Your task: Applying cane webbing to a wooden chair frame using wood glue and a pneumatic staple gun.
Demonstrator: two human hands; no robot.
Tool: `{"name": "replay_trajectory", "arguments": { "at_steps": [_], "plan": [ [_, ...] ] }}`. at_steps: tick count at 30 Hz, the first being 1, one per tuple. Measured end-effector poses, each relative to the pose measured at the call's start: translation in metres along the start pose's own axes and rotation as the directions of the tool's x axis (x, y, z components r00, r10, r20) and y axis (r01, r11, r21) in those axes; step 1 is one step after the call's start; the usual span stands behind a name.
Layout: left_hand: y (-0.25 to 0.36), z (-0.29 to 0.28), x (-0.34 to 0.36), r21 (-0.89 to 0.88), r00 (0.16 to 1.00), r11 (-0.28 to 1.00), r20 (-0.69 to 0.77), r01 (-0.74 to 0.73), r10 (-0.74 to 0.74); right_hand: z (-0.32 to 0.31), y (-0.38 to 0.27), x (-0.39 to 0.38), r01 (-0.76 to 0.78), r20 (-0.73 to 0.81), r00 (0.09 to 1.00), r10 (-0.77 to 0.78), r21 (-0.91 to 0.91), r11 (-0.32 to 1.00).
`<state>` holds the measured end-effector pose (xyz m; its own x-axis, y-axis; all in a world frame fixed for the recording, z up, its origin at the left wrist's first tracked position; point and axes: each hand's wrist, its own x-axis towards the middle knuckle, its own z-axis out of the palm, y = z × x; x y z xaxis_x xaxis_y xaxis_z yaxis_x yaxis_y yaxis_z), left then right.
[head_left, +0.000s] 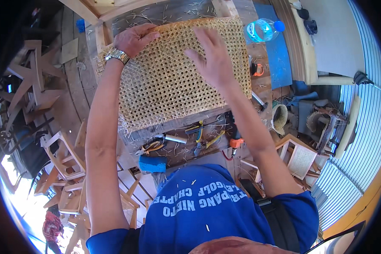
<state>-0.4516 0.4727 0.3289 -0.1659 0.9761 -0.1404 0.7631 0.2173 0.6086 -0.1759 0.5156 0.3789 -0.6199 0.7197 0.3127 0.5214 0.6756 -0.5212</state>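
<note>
A sheet of woven cane webbing (169, 80), straw-coloured with an open hole pattern, lies across the workbench in front of me. At its upper left edge my left hand (133, 41) grips the cane, thumb along the top side; a gold-toned watch (117, 55) is on that wrist. My right hand (214, 59) is over the upper right part of the sheet, fingers apart and slightly blurred, holding nothing. Whether its palm touches the weave I cannot tell. Loose strands fray along the sheet's left and lower edges.
Pliers (151, 146), yellow-handled cutters (215, 139) and an orange-and-black tool (236, 143) lie near the bench's front edge, beside a blue sponge-like block (152, 164). A water bottle (264, 30) and an orange tape measure (257, 69) are at right. Wooden chair frames (65, 154) stand at left.
</note>
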Motion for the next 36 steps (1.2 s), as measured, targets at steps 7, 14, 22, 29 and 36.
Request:
{"name": "replay_trajectory", "arguments": {
  "at_steps": [7,14,22,29,36],
  "plan": [
    [0.004,-0.002,0.000,-0.016,0.999,1.000,0.034,0.008,-0.007,0.050,0.029,0.077,0.062,0.436,0.893,0.110,-0.362,0.930],
    [-0.048,0.009,0.002,-0.274,0.995,0.962,0.093,-0.016,0.043,0.007,0.000,-0.016,0.072,-0.076,0.995,-0.067,0.060,0.996],
    [-0.050,0.014,0.035,-0.244,0.993,0.969,0.101,-0.036,0.062,-0.089,-0.022,-0.326,-0.693,0.085,0.721,0.688,0.116,0.712],
    [-0.007,0.015,0.014,0.086,1.000,0.996,0.028,0.011,-0.013,-0.082,0.031,-0.351,-0.638,0.109,0.731,0.674,-0.241,0.731],
    [0.009,0.006,0.000,-0.134,0.999,0.991,0.037,0.016,-0.011,-0.058,0.038,-0.364,-0.806,0.083,0.543,0.836,-0.229,0.546]
  ]
}}
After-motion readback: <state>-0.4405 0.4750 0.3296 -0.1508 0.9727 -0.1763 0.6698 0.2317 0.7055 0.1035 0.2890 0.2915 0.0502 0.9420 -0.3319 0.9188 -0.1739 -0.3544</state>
